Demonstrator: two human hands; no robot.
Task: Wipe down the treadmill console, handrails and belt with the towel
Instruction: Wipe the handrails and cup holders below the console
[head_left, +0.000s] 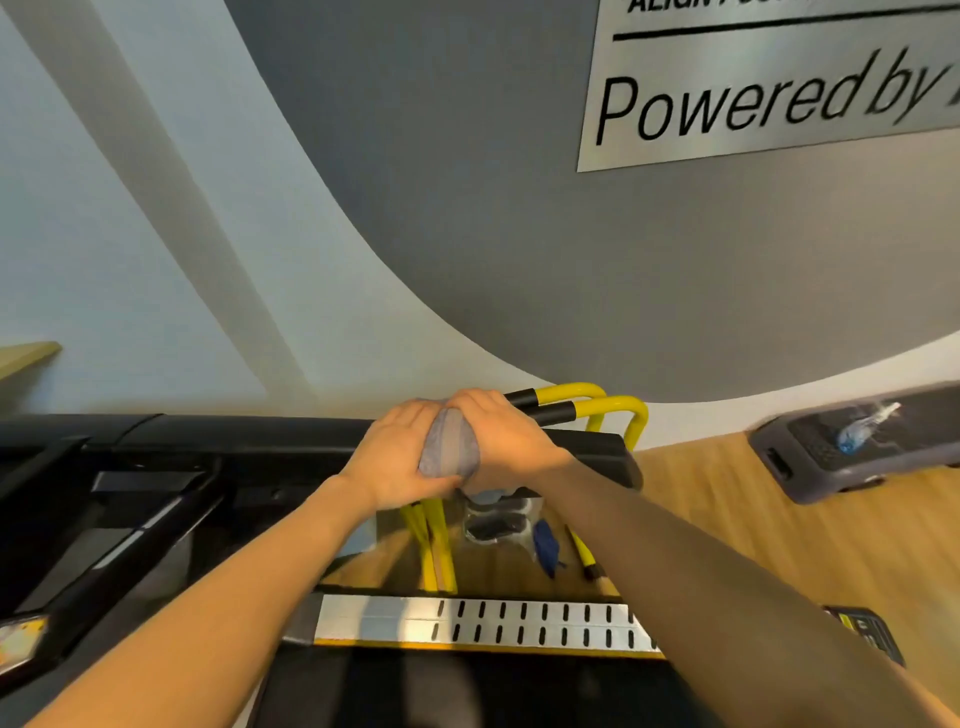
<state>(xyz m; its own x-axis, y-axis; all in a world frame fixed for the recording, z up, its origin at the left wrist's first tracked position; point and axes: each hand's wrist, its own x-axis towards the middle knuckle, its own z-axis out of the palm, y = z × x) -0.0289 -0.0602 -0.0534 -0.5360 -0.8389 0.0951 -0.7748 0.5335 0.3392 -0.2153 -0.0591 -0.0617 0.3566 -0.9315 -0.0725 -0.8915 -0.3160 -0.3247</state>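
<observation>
- Both hands meet a little past the middle of the view, toward 12 o'clock, clutching a bunched grey towel (448, 442) between them.
- The left hand (396, 457) curls round the towel from the 9 o'clock side, thumb along its lower edge.
- The right hand (498, 439) wraps over the towel from the 3 o'clock side, knuckles up, and seems to press it against the black bar (597, 452) of the treadmill; whether the fingers also close round the bar I cannot tell.
- That black bar runs from 9 o'clock to 3 o'clock behind the hands and ends just right of them.
- Yellow handrails (613, 408) with black grip sleeves loop up beyond the right hand, at about 1 o'clock from it.
- More yellow tubing (431, 545) drops down below the hands toward 6 o'clock.
- Below that, a silver slotted plate (483, 621) lies across the front of the treadmill, with the dark belt (467, 691) at the bottom edge.
- Glossy black frame parts (130, 519) fill the 8 o'clock side.
- At 3 o'clock, on the wooden floor (779, 545), sits a grey step platform (857, 441) with a clear bottle (865, 426) lying on top.
- A metal sign (779, 88) reading "Powered by" hangs on the grey wall at 1 o'clock.
- A small dark blue object (545, 545) lies on the floor under the hands; what it is I cannot tell.
</observation>
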